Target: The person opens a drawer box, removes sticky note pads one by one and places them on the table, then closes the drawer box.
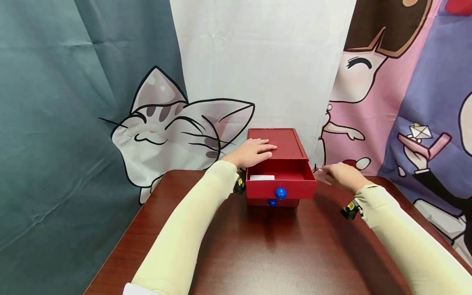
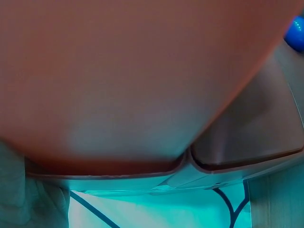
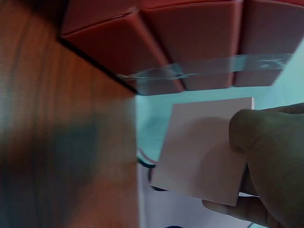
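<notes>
My left hand (image 1: 252, 152) lies with straight fingers on top of a small red drawer box (image 1: 282, 143), at its left side. The upper drawer (image 1: 263, 190) is pulled out, and a white flat piece (image 1: 262, 177) lies inside it at the left. Its front carries a round blue knob (image 1: 281, 193). To the right of the box, my right hand (image 1: 344, 176) pinches a pale square card (image 3: 202, 147) between thumb and fingers. In the right wrist view the card's broad face shows, beside the box's taped back edge.
Below the pulled-out drawer sits a lower drawer (image 1: 254, 202) with a smaller blue knob (image 1: 272, 203). The box stands on a dark reddish wooden table (image 1: 258, 254). Behind it hangs a printed curtain (image 1: 265, 61) with cartoon figures, close to the table's far edge.
</notes>
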Demonstrator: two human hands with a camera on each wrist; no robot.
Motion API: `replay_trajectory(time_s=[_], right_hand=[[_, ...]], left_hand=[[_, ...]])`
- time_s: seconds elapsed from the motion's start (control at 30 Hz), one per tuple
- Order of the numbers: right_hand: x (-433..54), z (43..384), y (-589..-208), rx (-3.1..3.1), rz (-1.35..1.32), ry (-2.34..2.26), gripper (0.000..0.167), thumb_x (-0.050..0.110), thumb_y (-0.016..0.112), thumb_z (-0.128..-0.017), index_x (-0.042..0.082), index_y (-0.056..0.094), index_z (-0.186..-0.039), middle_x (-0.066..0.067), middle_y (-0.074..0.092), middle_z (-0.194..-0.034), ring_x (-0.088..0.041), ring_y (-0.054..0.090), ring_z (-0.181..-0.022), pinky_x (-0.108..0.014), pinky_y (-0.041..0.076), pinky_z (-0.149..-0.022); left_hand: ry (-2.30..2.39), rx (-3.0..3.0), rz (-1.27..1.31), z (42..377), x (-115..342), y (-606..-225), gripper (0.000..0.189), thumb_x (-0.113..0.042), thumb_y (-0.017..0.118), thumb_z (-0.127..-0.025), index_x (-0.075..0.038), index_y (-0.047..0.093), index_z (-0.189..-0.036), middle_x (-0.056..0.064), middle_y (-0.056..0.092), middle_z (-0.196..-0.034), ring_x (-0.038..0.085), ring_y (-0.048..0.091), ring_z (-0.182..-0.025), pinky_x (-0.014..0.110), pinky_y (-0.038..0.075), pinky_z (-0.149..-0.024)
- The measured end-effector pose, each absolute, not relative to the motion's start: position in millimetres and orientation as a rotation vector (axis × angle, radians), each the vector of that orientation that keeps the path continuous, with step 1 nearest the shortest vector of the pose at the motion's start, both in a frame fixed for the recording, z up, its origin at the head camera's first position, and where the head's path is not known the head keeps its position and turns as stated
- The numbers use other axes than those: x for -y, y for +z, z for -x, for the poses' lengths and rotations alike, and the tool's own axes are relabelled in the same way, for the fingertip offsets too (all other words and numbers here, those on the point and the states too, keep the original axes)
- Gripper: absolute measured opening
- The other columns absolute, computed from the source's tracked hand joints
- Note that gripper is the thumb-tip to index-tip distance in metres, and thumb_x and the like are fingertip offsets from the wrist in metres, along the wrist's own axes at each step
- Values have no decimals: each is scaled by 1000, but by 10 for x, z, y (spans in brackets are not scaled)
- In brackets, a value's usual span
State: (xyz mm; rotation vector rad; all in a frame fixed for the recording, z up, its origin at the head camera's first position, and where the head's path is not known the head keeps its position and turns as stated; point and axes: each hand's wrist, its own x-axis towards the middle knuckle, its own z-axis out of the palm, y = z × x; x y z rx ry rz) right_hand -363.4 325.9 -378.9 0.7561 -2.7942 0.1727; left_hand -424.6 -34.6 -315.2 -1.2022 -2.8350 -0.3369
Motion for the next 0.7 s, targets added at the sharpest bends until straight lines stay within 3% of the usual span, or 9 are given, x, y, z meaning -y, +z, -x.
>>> replay_trajectory(time_s=[0.17,0.33,0.47,0.7], right_hand=[[-3243,3659,-3993,2782,-741,172,27,-1,66,-85,13,76,-106,2,64,-68,-20,61,-61,-41,49,-51],[-3224,3676,-4185,2729,-765,114,22,2,73,-84,17,74,-100,-1,68,-68,-28,68,-63,-49,54,-54],[-3195,3677,-4317,2716,-770,20,21,3,74,-85,15,73,-101,0,65,-64,-28,67,-60,-51,55,-55],[-3169,3632,-4521,2680,-752,-26,11,3,70,-87,13,68,-87,-1,62,-62,-27,63,-54,-50,54,-50]], left_hand=[[-334,2833,1211,4250,345,-3137,52,-48,41,-105,-32,44,-155,2,33,-164,24,23,-153,43,9,-125],[-341,2835,1208,4253,342,-3139,52,-49,41,-105,-32,44,-155,2,32,-164,24,23,-153,42,8,-125],[-348,2838,1208,4242,344,-3149,52,-49,41,-105,-33,44,-154,1,32,-164,23,22,-153,42,8,-125],[-352,2833,1206,4235,347,-3154,51,-48,41,-105,-33,44,-154,2,33,-164,24,23,-153,42,8,-125]])
